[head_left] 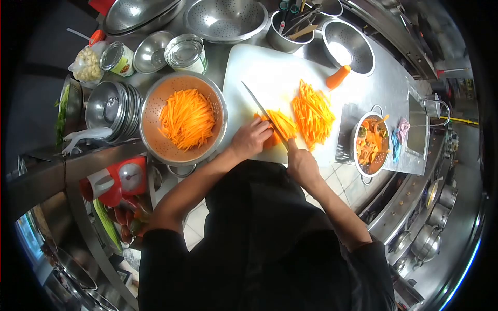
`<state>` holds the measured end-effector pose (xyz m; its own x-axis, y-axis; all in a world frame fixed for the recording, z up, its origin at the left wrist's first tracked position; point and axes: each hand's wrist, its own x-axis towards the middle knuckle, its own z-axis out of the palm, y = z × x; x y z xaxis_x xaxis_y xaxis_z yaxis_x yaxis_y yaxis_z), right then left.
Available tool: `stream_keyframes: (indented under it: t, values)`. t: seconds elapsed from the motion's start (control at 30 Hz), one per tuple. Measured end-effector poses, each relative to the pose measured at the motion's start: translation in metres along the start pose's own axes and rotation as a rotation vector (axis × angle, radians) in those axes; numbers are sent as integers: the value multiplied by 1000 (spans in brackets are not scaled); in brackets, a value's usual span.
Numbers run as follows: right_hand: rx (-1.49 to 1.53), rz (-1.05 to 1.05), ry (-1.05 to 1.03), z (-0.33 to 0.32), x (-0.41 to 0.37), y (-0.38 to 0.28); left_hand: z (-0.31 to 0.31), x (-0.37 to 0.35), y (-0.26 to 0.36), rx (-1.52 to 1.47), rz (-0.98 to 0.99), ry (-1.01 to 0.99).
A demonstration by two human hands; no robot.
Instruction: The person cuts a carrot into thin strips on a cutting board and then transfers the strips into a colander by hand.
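On the white cutting board (244, 65), my right hand (302, 165) is closed round the handle of a kitchen knife (255, 98). Its blade points up and to the left, lying against sliced carrot. My left hand (252, 139) has its fingers curled over carrot pieces (272, 141) on the blade's left side. Fresh carrot strips (282, 124) lie just right of the blade. Farther right is a larger pile of carrot strips (313, 115). A whole peeled carrot (338, 77) rests at the board's upper right edge. Left of the board stands a colander (147, 111) holding shredded carrot (188, 120).
A smaller colander (357, 155) with vegetable trimmings stands at the right, near the sink (416, 122). Behind the board are a large steel colander (226, 37), a utensil pot (282, 43) and another steel bowl (370, 57). Cans (185, 51) and stacked bowls (106, 103) crowd the left.
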<state>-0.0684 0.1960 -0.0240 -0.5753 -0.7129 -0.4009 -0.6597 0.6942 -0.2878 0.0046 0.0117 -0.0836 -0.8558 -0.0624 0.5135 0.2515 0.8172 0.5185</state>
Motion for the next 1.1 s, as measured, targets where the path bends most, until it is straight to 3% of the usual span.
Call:
stream_keyframes:
  t: [0.17,0.23,0.53,0.6,0.83,1.1]
  values:
    - [30,-51,53,14,6,3,-4,-4,6,-27,-27,-20]
    - [6,-46,65,6,9,2,-11,-3,9,-44,-132,168]
    - [34,-20,-11,-22,-17,-17,-11,-14,10,-66,-115,-34]
    - [63,-64,87,-2,-11,-12,-12,-12,9,-65,-122,-33]
    - [66,-9,-25,-11,-12,-17,-12,-16,11,-48,-125,-26]
    - [55,-74,10,-13,-16,-7,-12,-17,14,-43,-148,-20]
